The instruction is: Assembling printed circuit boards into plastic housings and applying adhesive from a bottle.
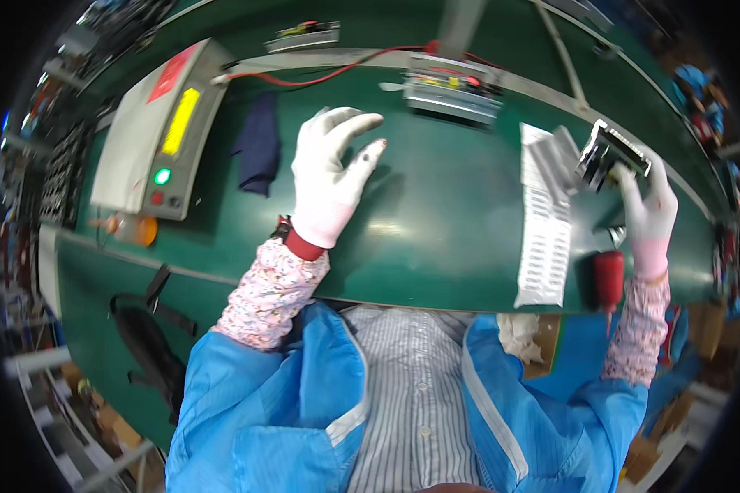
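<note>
Left hand [330, 177] fingers apart, empty | right hand [648, 212] fingers clamped on metal part [610, 154], half hidden

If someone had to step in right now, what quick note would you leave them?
Left hand: gloved, open, fingers spread flat over the green bench, holding nothing.
Right hand: gloved, gripping a small metal-framed part at the bench's right end.
Beside it: a white perforated sheet and a red-handled tool at the near edge.
Far left: a grey tester box; a dark cloth next to it.
Done or left: cannot tell.
</note>
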Demonstrator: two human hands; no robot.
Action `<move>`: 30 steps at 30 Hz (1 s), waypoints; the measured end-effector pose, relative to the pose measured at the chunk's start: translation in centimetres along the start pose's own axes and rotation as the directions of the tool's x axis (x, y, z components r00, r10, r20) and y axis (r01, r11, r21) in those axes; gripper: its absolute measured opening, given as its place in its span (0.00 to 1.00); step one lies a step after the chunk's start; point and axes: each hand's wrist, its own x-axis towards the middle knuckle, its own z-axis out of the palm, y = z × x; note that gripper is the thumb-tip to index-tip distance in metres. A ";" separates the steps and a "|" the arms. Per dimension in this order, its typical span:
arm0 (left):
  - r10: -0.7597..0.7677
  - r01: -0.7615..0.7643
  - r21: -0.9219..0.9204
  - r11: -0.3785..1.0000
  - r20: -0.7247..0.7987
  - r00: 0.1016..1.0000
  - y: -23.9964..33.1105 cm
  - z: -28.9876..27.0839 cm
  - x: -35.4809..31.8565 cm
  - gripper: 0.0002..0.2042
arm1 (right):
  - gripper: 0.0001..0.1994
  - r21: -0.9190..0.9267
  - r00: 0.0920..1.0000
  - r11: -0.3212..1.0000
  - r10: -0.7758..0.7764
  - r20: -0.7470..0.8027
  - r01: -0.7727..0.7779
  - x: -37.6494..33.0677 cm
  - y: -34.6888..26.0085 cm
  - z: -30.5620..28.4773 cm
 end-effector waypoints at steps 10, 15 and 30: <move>0.266 0.215 0.542 0.813 -0.673 0.690 -7.5 -13.1 -2.4 0.18 | 0.23 -0.187 0.629 0.680 -0.489 0.605 0.709 -0.2 -8.6 15.1; 0.125 0.320 0.569 0.758 -0.608 0.784 -10.7 -15.1 -2.6 0.20 | 0.23 -0.192 0.662 0.702 -0.492 0.565 0.686 0.4 -9.3 15.8; 0.157 -0.178 -0.082 0.981 -0.210 0.965 5.2 0.6 -2.9 0.16 | 0.21 -0.178 0.980 0.975 0.155 0.125 -0.131 -10.6 -2.1 5.2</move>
